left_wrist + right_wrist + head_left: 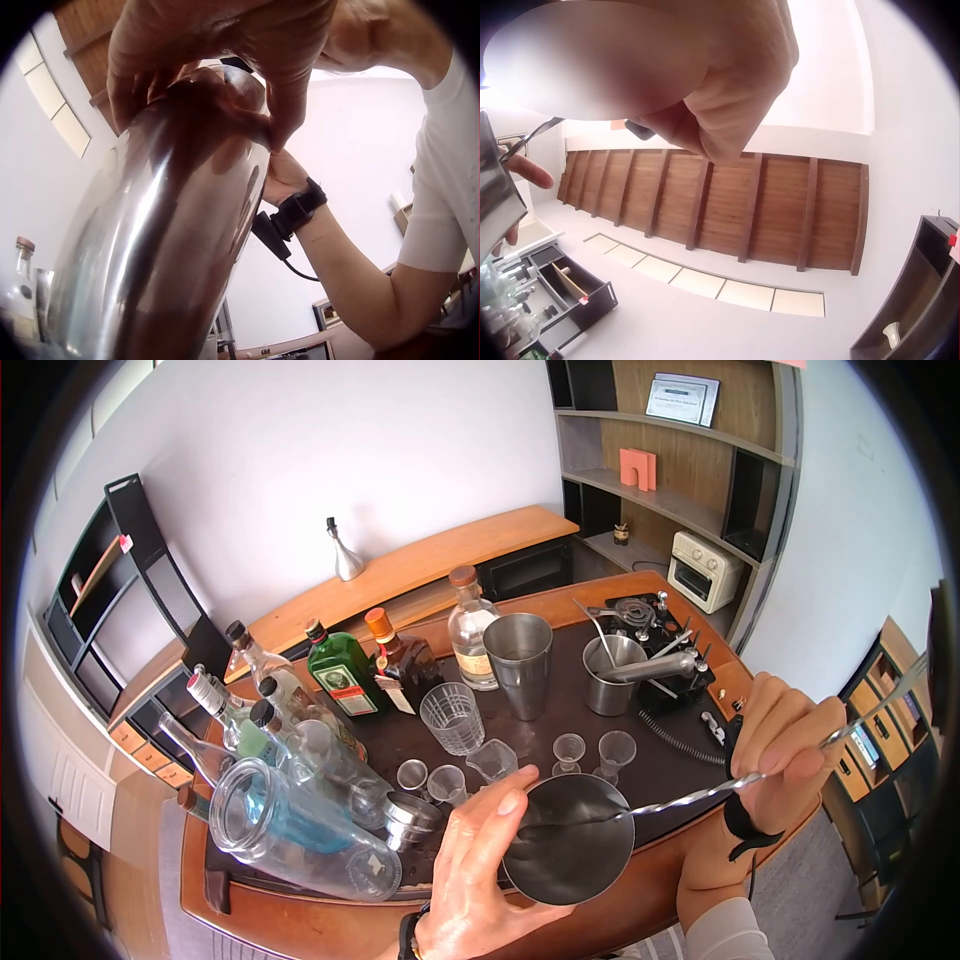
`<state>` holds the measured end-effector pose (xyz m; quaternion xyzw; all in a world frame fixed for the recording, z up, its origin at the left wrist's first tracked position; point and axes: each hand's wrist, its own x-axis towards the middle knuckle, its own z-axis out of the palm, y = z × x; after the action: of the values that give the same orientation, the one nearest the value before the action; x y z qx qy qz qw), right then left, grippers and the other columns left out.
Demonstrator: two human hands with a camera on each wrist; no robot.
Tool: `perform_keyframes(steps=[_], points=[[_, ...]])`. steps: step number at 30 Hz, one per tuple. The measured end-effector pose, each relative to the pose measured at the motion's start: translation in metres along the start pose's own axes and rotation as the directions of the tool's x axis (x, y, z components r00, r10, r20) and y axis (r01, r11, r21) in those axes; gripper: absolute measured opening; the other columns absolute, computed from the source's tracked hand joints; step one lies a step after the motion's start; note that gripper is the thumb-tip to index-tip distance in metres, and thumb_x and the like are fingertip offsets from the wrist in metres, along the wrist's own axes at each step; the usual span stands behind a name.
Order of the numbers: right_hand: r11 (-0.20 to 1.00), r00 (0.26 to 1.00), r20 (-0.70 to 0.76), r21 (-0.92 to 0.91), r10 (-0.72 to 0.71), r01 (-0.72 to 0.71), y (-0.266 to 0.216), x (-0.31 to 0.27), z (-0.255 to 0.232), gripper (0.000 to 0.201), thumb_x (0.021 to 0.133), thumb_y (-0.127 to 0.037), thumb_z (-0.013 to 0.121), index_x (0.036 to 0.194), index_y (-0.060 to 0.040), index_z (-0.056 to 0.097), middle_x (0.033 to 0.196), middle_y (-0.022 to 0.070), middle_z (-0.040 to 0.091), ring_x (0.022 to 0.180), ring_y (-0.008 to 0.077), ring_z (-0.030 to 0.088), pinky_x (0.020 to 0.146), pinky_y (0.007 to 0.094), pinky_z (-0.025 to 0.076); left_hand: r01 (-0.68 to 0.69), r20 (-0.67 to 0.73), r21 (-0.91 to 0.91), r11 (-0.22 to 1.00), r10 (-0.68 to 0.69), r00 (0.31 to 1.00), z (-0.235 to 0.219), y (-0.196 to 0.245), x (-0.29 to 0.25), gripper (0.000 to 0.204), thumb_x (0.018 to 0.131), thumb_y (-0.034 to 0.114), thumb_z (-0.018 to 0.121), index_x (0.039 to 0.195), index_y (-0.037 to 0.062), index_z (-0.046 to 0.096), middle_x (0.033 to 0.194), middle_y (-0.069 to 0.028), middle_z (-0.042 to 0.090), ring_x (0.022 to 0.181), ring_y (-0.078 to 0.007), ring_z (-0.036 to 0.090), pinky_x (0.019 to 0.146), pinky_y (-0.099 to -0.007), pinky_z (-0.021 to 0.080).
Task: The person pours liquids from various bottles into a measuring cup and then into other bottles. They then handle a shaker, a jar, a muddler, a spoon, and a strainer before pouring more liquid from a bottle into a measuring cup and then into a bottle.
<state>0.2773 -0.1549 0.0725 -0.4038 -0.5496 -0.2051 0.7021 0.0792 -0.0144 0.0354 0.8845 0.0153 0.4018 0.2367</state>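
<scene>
Head view, left hand (480,860): fingers curled round the tin (568,838), which is tipped with its mouth toward the camera, at 6 o'clock of the counter (640,900) over its near edge.
Head view, right hand (790,745): fingertips pinched on the spoon (700,795), at 4 o'clock; the twisted shaft runs left and its tip lies inside the tin.
Head view, surroundings: shot glasses (568,750) just beyond the tin at 12 o'clock of it; a glass (452,717), a second tin (518,663) and bottles (340,675) further back; a bottle lying on its side (290,830) at 9 o'clock.
Left wrist view: the hand (217,60) wraps the tin's (165,240) rim from above, thumb on the wall; the tin leans. Contents cannot be told.
Right wrist view: the hand (705,82) is blurred and close; its grip cannot be told here. The tin's (495,195) edge shows at 9 o'clock.
Risk, spill: the tin is tilted and off the counter; more tilt would likely pour any contents over the edge.
Risk, slip: smooth steel held by one hand; hard stirring could twist it loose.
Risk, knock: the spoon's long tail or an elbow could clip the shot glasses.
</scene>
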Motion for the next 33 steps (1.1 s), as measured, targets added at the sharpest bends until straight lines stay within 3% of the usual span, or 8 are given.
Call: perform_keyframes(steps=[6,10,18,21,24,25,28,33], points=[[0.994,0.986,-0.167,0.101,-0.027,0.044,-0.002,0.001,-0.009,0.04,0.1,-0.044,0.055,0.078,-0.0117,0.048,0.056,-0.0006,0.05,0.046,0.0084,0.043,0.049,0.0237,0.029,-0.102,-0.038,-0.006,0.995,0.102,0.994,0.004,-0.004,0.003,0.112,0.063,0.016,0.093,0.151,-0.0001,0.025,0.137,-0.0263,0.055,0.121,-0.0396,0.058,0.105,-0.0479,0.043],[0.99,0.978,-0.205,0.123,-0.048,0.074,0.002,0.004,-0.027,0.038,0.104,-0.042,0.049,0.081,-0.0122,0.048,0.057,-0.0016,0.046,0.048,0.0086,0.037,0.051,0.0246,0.027,0.067,0.004,-0.131,0.989,-0.067,0.998,0.009,0.0,-0.001,0.115,0.063,0.015,0.093,0.152,-0.0006,0.022,0.137,-0.0255,0.055,0.122,-0.0375,0.06,0.105,-0.0463,0.044],[0.989,0.966,-0.242,0.093,-0.092,0.117,-0.003,0.007,-0.055,0.037,0.107,-0.04,0.042,0.082,-0.0137,0.048,0.058,-0.002,0.043,0.05,0.0083,0.034,0.053,0.025,0.026,0.102,0.054,-0.021,0.995,-0.1,0.993,0.006,0.0,0.0,0.123,0.062,0.026,0.094,0.154,-0.0014,0.017,0.136,-0.0227,0.053,0.124,-0.0357,0.055,0.108,-0.0466,0.041],[0.986,0.945,-0.305,0.073,-0.119,0.148,-0.004,0.008,-0.066,0.037,0.108,-0.039,0.04,0.084,-0.0136,0.051,0.058,-0.0032,0.041,0.053,0.0072,0.033,0.054,0.0238,0.026,0.189,0.074,-0.193,0.963,-0.178,0.981,0.013,-0.005,-0.008,0.125,0.062,0.03,0.096,0.154,-0.0016,0.017,0.144,-0.0212,0.045,0.129,-0.0352,0.05,0.111,-0.0468,0.038],[0.982,0.935,-0.337,0.107,-0.11,0.154,-0.004,0.007,-0.078,0.037,0.109,-0.038,0.039,0.085,-0.013,0.053,0.058,-0.0034,0.041,0.054,0.0075,0.031,0.056,0.0236,0.027,0.062,0.007,-0.43,0.901,-0.066,0.998,0.026,-0.019,-0.01,0.131,0.055,0.013,0.096,0.155,0.0096,0.012,0.134,-0.0286,0.052,0.115,-0.0353,0.061,0.096,-0.047,0.051],[0.983,0.939,-0.322,0.092,-0.12,0.157,-0.005,0.006,-0.082,0.036,0.109,-0.038,0.04,0.087,-0.0124,0.054,0.058,-0.0033,0.042,0.054,0.0079,0.03,0.056,0.0239,0.026,0.066,0.035,-0.338,0.939,-0.058,0.998,0.023,-0.013,-0.01,0.134,0.057,0.014,0.096,0.154,0.0096,0.004,0.134,-0.0291,0.05,0.113,-0.033,0.063,0.095,-0.0466,0.053],[0.978,0.938,-0.313,0.094,-0.151,0.189,-0.003,0.006,-0.088,0.036,0.109,-0.038,0.04,0.088,-0.0127,0.054,0.059,-0.0036,0.042,0.055,0.0078,0.029,0.056,0.0241,0.025,0.029,-0.047,-0.416,0.909,-0.054,0.997,0.037,-0.014,-0.02,0.133,0.057,0.015,0.097,0.153,0.0072,0.006,0.135,-0.0308,0.048,0.113,-0.0335,0.062,0.095,-0.0459,0.053],[0.979,0.922,-0.354,0.061,-0.159,0.192,-0.003,0.006,-0.089,0.037,0.109,-0.038,0.04,0.087,-0.0113,0.054,0.059,-0.0032,0.042,0.055,0.0078,0.03,0.056,0.0239,0.025,0.068,0.087,-0.414,0.908,-0.034,0.996,0.046,-0.017,-0.017,0.129,0.06,0.012,0.097,0.153,0.0059,0.008,0.137,-0.0286,0.047,0.122,-0.0342,0.057,0.101,-0.0472,0.048]])
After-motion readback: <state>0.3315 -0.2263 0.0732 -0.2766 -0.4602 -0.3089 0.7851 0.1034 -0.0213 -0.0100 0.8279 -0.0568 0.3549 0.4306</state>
